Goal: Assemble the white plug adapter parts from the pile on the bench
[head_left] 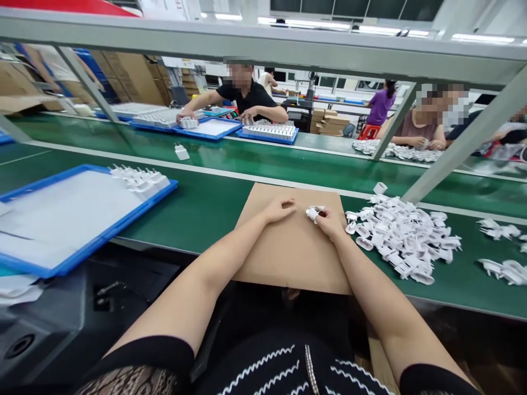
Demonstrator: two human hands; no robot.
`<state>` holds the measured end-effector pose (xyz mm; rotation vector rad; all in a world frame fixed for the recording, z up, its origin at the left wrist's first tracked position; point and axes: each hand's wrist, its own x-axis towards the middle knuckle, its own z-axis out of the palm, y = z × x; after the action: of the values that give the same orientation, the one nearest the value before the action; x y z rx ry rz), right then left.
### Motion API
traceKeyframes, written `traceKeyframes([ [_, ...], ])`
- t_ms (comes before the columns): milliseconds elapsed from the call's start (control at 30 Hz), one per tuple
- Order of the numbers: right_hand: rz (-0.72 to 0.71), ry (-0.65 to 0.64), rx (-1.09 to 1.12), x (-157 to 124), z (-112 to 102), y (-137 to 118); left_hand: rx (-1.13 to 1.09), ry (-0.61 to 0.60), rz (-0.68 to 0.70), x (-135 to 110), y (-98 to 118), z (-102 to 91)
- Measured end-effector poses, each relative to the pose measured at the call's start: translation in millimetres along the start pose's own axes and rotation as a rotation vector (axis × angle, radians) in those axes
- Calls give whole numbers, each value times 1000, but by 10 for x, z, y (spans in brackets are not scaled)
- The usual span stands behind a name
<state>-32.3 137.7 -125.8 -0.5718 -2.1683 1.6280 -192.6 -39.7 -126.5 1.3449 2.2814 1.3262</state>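
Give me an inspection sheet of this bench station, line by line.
surface: green workbench under a flat brown cardboard sheet
job's things: small white plastic plug adapter; heap of white plastic adapters beside the cardboard
clutter: blue tray with white liner, white adapters piled at its corner
hands: right hand pinches the small adapter; left hand rests empty on the cardboard
cables: nothing seen
surroundings: co-worker across the line at blue plastic trays; brown cardboard cartons behind
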Motion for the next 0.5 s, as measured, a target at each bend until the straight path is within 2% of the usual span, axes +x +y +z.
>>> traceKeyframes([
  [500, 6, -2, -92, -36, 7, -31, 27, -48, 34, 11, -62, 3],
])
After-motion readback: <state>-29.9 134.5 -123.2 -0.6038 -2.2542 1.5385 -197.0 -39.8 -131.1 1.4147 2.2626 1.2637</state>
